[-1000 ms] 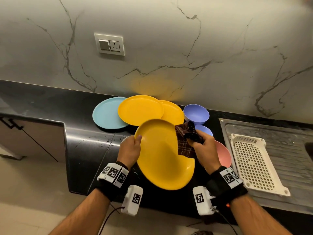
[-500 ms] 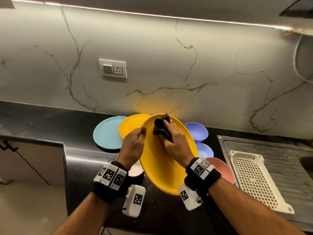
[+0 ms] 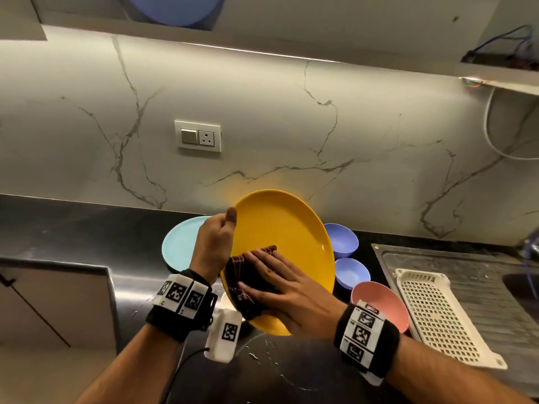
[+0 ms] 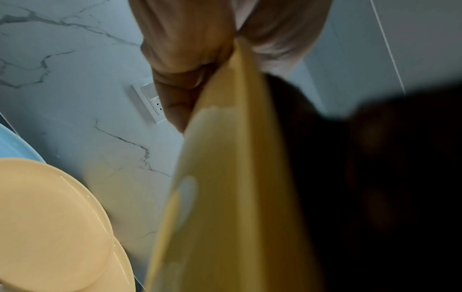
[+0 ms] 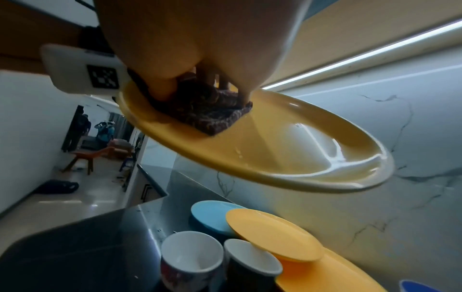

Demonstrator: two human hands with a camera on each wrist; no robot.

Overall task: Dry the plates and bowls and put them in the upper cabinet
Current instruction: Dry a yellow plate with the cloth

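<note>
I hold a yellow plate (image 3: 287,237) tilted up above the black counter (image 3: 87,237). My left hand (image 3: 229,228) grips its left rim, thumb on the front face; the left wrist view shows the fingers (image 4: 185,83) curled behind the rim of the plate (image 4: 225,197). My right hand (image 3: 277,281) lies flat and presses a dark checked cloth (image 3: 243,272) against the plate's lower left face. In the right wrist view the cloth (image 5: 212,114) sits bunched under that hand on the plate (image 5: 287,154), with water drops beside it.
On the counter lie a light blue plate (image 3: 179,243), two stacked yellow plates (image 5: 272,237), two purple bowls (image 3: 342,240), a pink bowl (image 3: 382,298) and two mugs (image 5: 190,256). A white drain basket (image 3: 437,316) lies on the drainboard. A blue dish (image 3: 175,10) shows in the upper cabinet.
The plate has risen and tilted more upright. My right hand slid the cloth from the plate's top edge down to its lower left and flattened out. The view has tipped upward.
</note>
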